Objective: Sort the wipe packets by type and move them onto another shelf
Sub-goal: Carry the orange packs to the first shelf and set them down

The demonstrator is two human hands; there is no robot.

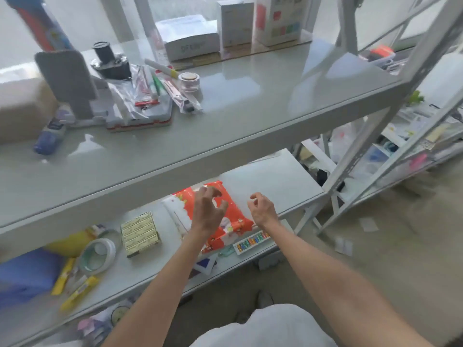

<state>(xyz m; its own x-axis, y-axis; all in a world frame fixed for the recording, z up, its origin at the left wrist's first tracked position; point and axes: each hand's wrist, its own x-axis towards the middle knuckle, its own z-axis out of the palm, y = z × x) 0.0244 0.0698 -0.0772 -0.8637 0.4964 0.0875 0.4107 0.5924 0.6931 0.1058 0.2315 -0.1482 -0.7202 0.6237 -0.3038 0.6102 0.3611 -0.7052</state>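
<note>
Left hand (208, 209): centre of frame, fingers spread and bent claw-like above the wipe packets (238, 219), gripping nothing; whether it touches them cannot be told.
Right hand (261, 209): just beside, loosely curled, empty.
Packets: red-orange, overlapping, on the lower shelf (275, 179), between a cream box (140, 234) at left and a bead abacus (251, 242) at the front edge.
Upper shelf (225, 136): glossy, directly above.
Handling note: probably best to grip 1 packet by its long edges, check the print, then lift clear of the abacus.

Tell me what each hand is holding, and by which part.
Nothing is held. The left hand hovers over the red wipe packet; the right hand is empty.
</note>
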